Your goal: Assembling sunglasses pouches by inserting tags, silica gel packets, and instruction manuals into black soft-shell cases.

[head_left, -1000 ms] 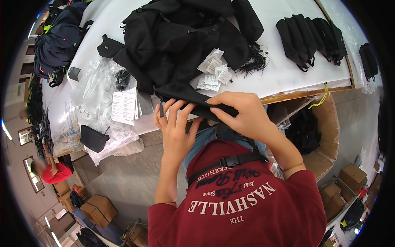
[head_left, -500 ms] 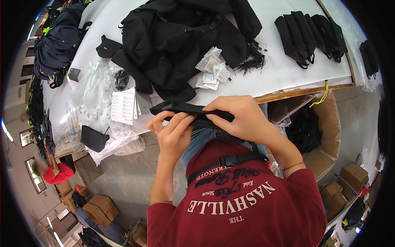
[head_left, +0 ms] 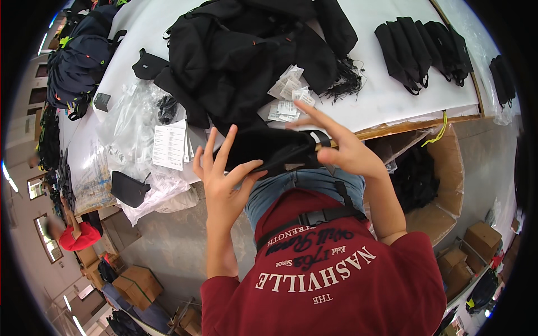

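Observation:
A black fabric piece [head_left: 269, 147], perhaps a pouch, spans between my hands at the table's near edge. The thumb and forefinger of my left hand [head_left: 220, 179] pinch its lower left edge, while the other fingers point up and apart. At its right end, beside a white-striped bit, my right hand [head_left: 350, 150] is open with fingers spread. Its thumb lies close to the fabric; whether it touches is unclear. Beyond the piece are a heap of black fabric [head_left: 241, 61] and several white printed labels [head_left: 288, 92].
Printed cards [head_left: 168, 147] lie by clear plastic bags [head_left: 131, 120] and a black pouch [head_left: 130, 189] on the left. Several black pouches [head_left: 406, 47] line the far right. An open cardboard box [head_left: 448, 190] stands under the table's right edge. Another person [head_left: 78, 235] is at far left.
The folded black piece is spread out wider. My right hand has let go and moved right with fingers spread; the left hand's other fingers have lifted off the fabric.

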A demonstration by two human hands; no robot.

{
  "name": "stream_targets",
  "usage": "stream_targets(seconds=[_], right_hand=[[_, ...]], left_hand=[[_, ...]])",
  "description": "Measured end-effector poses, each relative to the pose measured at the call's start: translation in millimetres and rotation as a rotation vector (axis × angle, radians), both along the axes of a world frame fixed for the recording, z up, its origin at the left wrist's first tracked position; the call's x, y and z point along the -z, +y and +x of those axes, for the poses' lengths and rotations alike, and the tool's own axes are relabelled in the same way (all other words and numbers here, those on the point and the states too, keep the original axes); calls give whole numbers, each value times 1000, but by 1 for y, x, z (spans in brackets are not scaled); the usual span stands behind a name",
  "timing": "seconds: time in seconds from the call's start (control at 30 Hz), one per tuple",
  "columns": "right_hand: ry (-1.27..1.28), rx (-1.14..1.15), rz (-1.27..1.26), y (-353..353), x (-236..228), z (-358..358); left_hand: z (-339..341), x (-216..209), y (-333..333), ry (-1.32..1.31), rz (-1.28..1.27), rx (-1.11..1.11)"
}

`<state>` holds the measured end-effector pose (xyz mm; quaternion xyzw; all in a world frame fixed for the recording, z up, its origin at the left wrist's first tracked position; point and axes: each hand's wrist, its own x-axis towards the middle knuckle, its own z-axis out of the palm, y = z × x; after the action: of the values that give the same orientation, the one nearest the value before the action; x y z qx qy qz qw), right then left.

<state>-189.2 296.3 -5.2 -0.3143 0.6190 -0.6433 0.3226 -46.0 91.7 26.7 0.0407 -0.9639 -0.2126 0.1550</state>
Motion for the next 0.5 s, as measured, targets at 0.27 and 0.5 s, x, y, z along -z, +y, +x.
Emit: stream_targets(seconds=[0.27,0.5], right_hand=[[-239,-155,178,10,23,20],[-308,-159,-184,17,16,16]], left_hand=[[-3,22,7,130,236,-151],[11,37,-10,189,399,-336]])
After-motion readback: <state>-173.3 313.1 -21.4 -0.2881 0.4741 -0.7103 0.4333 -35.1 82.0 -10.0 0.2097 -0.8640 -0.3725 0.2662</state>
